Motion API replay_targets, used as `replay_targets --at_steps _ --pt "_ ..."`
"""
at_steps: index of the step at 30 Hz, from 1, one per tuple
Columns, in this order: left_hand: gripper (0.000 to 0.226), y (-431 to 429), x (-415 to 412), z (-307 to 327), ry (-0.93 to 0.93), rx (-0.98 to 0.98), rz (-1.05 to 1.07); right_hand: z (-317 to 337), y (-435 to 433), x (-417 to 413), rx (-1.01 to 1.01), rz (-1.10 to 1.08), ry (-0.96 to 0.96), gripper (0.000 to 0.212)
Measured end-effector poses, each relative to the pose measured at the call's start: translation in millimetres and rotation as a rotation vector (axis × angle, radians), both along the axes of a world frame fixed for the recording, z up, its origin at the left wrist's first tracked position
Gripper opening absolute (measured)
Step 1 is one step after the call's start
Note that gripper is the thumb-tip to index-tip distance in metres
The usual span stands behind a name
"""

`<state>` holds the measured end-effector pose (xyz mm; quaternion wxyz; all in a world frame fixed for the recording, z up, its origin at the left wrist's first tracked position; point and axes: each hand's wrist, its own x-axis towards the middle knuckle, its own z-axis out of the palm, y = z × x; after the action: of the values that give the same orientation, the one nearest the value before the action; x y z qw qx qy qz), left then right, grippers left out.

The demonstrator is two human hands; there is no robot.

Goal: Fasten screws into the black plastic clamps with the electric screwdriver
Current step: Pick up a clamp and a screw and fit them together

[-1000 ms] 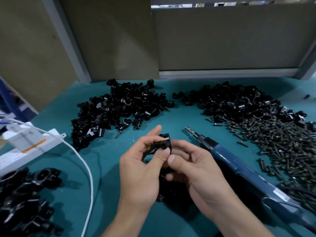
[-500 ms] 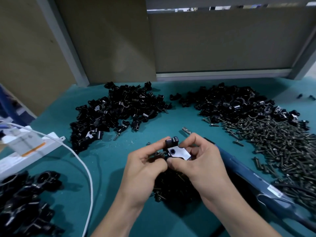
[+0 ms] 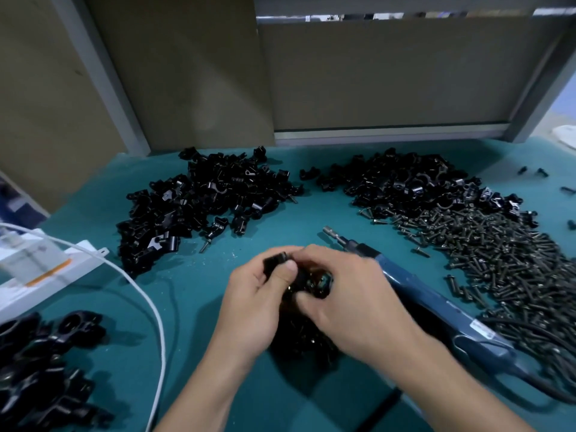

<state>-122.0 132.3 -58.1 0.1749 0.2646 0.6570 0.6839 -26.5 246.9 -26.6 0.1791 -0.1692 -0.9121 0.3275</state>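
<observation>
L hand (image 3: 254,302) & R hand (image 3: 352,302) touching, fingers curled, pinching.

Clamp pile (image 3: 202,207) behind-left, second clamp pile (image 3: 405,185) behind-right, screws (image 3: 498,260) right, screwdriver (image 3: 436,304) between right hand (image 3: 352,294) and screws.

The bench (image 3: 193,294) has a teal top. At its left edge lies a white box (image 3: 40,269), blurred, with an orange stripe on its label. A white cable (image 3: 162,332) crosses over the box, curves down across the bench and leaves at the bottom edge. Behind the bench stand beige panels (image 3: 374,76) between grey frame posts (image 3: 103,76), with a pale grey rail (image 3: 389,132) along the foot of the right-hand panel.
</observation>
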Motion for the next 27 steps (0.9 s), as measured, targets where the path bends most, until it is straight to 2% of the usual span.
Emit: replay_targets --at_steps 2,5,9,11,16,18,23,27 --pt "0.03 4.3 -1.9 -2.4 -0.03 0.019 0.096 16.8 15.6 1.6 0.096 -0.114 0.021 0.036" --pt "0.023 7.3 -6.6 -2.6 -0.066 0.007 0.115 36.3 55.7 -5.1 0.152 -0.275 0.005 0.024" --pt "0.023 10.7 -11.5 -5.4 -0.018 -0.079 0.085 28.2 124.4 -44.7 0.284 -0.398 -0.433 0.032" --pt "0.022 9.6 -12.3 -9.1 0.009 -0.125 0.054 14.1 143.8 -59.4 0.3 -0.368 -0.541 0.037" --pt "0.021 11.0 -11.1 -15.1 0.047 -0.153 0.009 -9.6 161.8 -73.4 0.434 -0.293 -0.533 0.034" --pt "0.021 12.9 -11.5 -15.8 0.063 -0.154 -0.006 -12.0 163.9 -76.6 0.445 -0.296 -0.508 0.032" --pt "0.021 14.1 -12.8 -16.8 0.06 -0.146 -0.008 -10.6 165.6 -78.9 0.47 -0.234 -0.587 0.024" --pt "0.021 14.1 -14.8 -14.8 0.064 -0.146 -0.014 -8.7 166.5 -81.6 0.459 -0.269 -0.583 0.04"
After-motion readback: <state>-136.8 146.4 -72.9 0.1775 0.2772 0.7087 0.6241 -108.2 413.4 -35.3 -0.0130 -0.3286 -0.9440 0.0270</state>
